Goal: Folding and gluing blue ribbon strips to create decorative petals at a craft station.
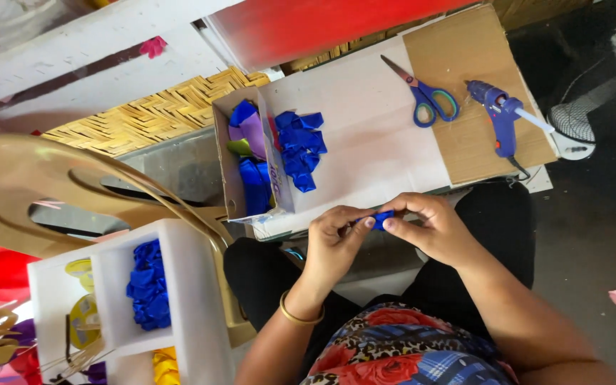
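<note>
Both hands meet over my lap at the near edge of a white board (365, 135). My left hand (333, 239) and my right hand (429, 224) pinch a small blue piece of ribbon (381, 217) between their fingertips. A gold bangle (297, 314) circles my left wrist. Just beyond the hands lies a pile of folded blue ribbon pieces (301, 146) on the board. Beside the pile stands an open cardboard box (231, 167) holding blue, purple and green ribbon.
Blue-handled scissors (425, 96) and a blue glue gun (500, 117) rest on a brown cardboard sheet (465, 50) at the far right. A white compartment box (180, 285) at lower left holds blue folded pieces (147, 285). A gold cut-out shape (44, 185) leans at left.
</note>
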